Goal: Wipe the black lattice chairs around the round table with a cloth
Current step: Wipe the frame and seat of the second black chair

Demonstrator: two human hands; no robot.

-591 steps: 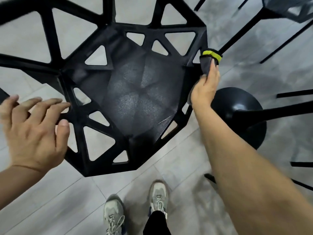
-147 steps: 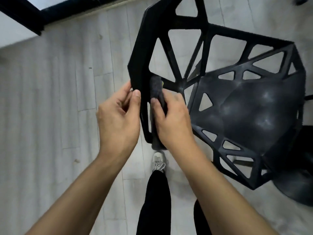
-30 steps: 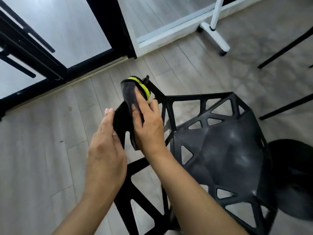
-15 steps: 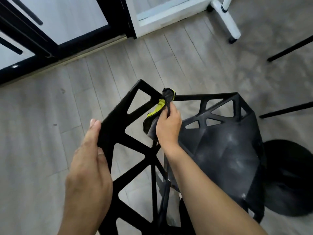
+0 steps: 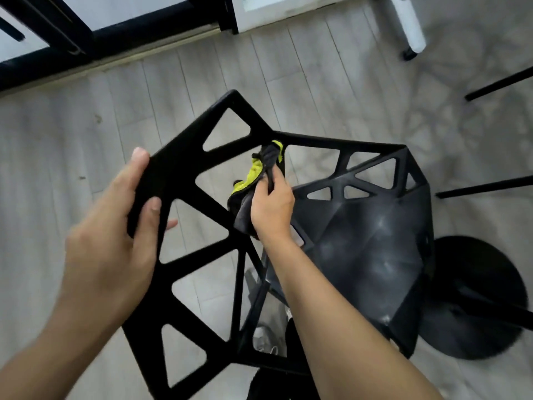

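A black lattice chair (image 5: 372, 243) fills the middle of the head view, its backrest toward me and its seat to the right. My left hand (image 5: 115, 241) grips the left edge of the backrest, thumb on top and fingers curled behind the bar. My right hand (image 5: 272, 210) holds a grey cloth with a yellow-green edge (image 5: 253, 174) bunched against a bar where the backrest meets the side frame. Part of the cloth hangs below my palm.
The round table's black base (image 5: 476, 298) sits on the grey plank floor at the right. Thin black legs of other chairs (image 5: 487, 186) cross the right edge. A white wheeled stand foot (image 5: 409, 27) lies at the top right. A black door frame (image 5: 121, 44) runs along the top.
My left hand has closed its thumb and fingers round the backrest edge. My right hand with the cloth has slid slightly down the bar. The view has shifted closer.
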